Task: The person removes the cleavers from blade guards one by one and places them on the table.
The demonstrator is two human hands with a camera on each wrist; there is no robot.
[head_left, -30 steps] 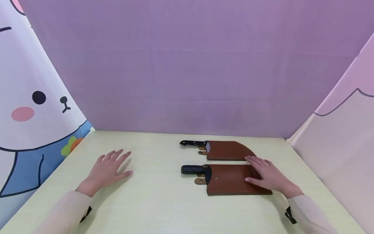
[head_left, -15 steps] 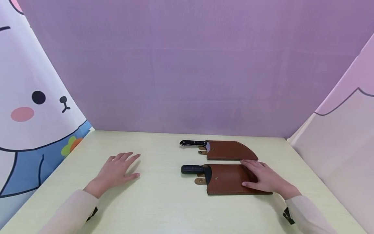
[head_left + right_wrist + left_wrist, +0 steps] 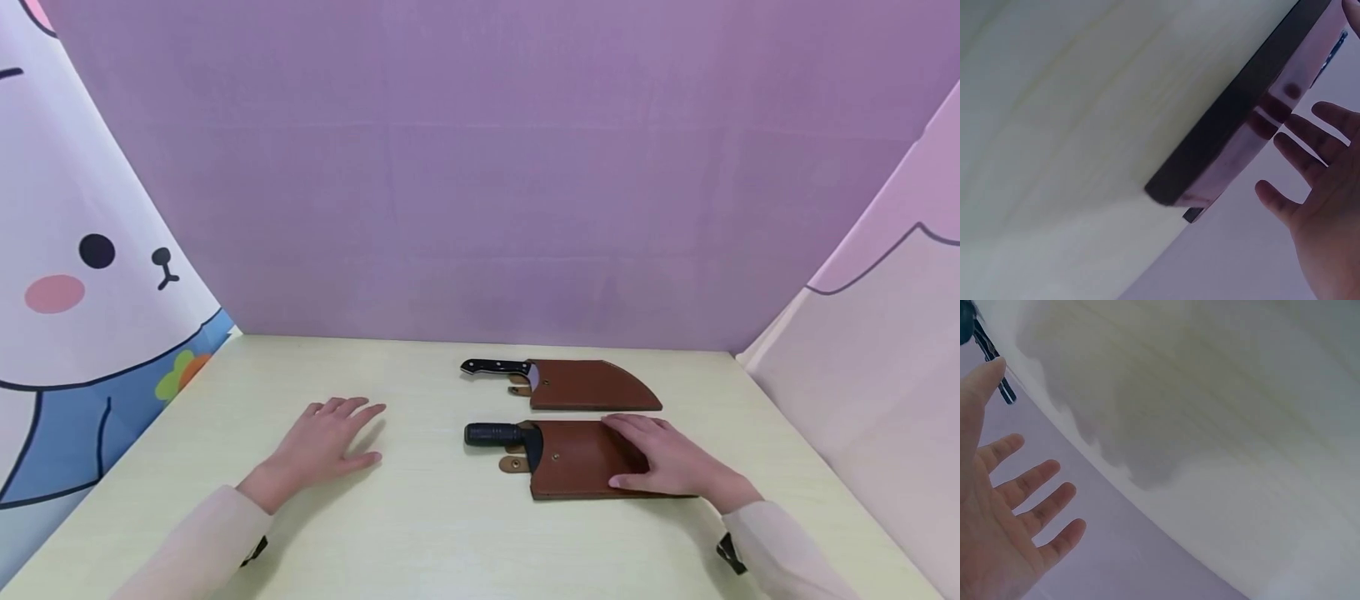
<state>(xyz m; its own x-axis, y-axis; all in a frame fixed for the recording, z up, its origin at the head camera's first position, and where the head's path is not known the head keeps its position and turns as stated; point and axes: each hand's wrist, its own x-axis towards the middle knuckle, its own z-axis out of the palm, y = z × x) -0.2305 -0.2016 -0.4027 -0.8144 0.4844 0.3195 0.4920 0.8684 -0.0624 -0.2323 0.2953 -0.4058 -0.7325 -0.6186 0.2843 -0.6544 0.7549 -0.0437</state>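
Head view alone shows the nearer sheath's point(image 3: 576, 467) tan strap point(image 3: 513, 465).

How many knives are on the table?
2. The far knife is in the curved brown sheath near the purple wall; the near knife is in the rectangular brown sheath, with the right hand over it.

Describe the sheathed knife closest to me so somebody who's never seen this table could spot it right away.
Start at the pale table before the purple backdrop and look right of centre. The near knife lies in a brown sheath, partly hidden by your right hand. The far knife has a riveted handle and curved sheath; this one's handle is ribbed and its sheath rectangular.
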